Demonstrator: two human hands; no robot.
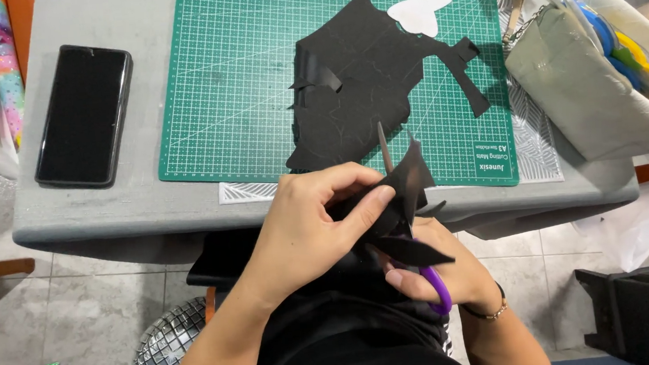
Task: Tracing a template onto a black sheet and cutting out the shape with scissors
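Scissors point(426, 275) in right hand point(449, 262) cut black paper point(403, 191) pinched by left hand point(308, 223).

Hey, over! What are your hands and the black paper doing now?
Left hand pinching black paper piece. Right hand working purple-handled scissors, blades open. Nothing in the way.

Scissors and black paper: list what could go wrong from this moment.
1. The left hand pinches the small black paper piece close to the blades of the purple-handled scissors in the right hand; a fingertip could get nicked.
2. The piece is held in the air off the table edge, so offcuts may drop to the tiled floor.
3. The thin, floppy paper could bend or tear, spoiling the cut line.
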